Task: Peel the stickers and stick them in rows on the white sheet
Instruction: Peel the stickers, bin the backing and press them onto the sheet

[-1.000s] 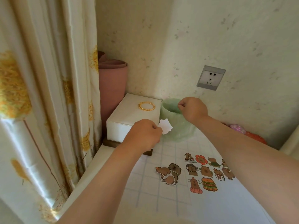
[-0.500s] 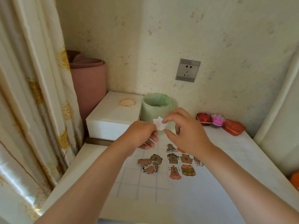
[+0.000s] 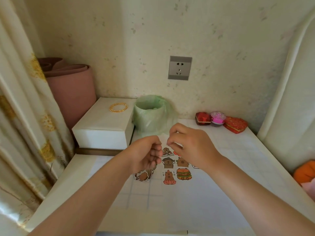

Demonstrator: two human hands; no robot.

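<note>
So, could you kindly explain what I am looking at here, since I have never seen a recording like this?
There is no machine: a person wears a camera on the head, looking down at their own bare arms. The left hand and right hand meet above a white sheet with a faint grid. Both pinch something small between them; it is too blurred to identify. Cartoon stickers already sit in rows on the sheet, with a loose pile beside them. Behind stand a bin with a green bag, a white box bearing a gold bangle, and small red boxes.
</note>
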